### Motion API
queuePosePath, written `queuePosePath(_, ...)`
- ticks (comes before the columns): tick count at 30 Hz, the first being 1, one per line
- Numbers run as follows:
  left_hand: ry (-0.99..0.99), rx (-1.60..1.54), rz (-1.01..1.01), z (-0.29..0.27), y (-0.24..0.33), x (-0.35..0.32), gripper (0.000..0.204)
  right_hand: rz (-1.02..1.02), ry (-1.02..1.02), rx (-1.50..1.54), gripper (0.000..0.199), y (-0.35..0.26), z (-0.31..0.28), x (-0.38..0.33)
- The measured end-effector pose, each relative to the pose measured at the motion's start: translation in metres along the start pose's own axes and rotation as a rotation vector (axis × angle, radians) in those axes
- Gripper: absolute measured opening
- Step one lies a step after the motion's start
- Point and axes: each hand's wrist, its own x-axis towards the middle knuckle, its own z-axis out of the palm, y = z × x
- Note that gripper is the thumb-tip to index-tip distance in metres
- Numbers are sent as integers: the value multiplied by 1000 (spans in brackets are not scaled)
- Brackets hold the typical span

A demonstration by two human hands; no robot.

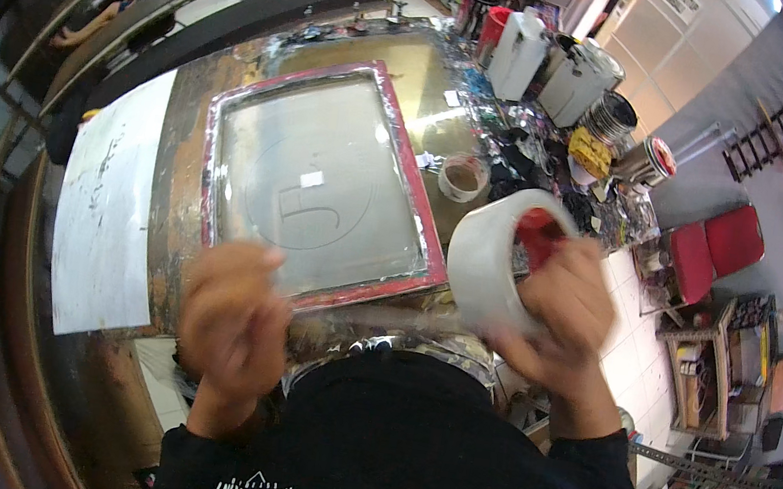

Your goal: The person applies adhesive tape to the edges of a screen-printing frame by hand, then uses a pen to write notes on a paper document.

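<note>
Red-edged printing screen point(336, 138) lies just past the fingers of the left hand point(238, 318). A fat tape roll point(481, 256) is held by the right hand point(566, 312), fingers curled through its hole. Left fingers are bent, too blurry to tell what they pinch. Some clear tape point(382, 317) seems pulled out; lots is left.
</note>
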Motion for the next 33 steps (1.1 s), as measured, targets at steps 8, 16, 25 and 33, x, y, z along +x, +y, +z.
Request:
queuePosePath(8,526,-106,371,-22,31,29,20,-715,24,-9,25,-34,-92,44)
queuePosePath(16,484,-121,373,-2,30,32,17,-568,270,-97,14,-40,-89,28)
queuePosePath(25,415,-173,218,2,34,32,16,9,-74,-116,36,109,53,-86)
queuePosePath(33,358,-295,158,13,29,23,15,385,216,58,90,74,53,-61)
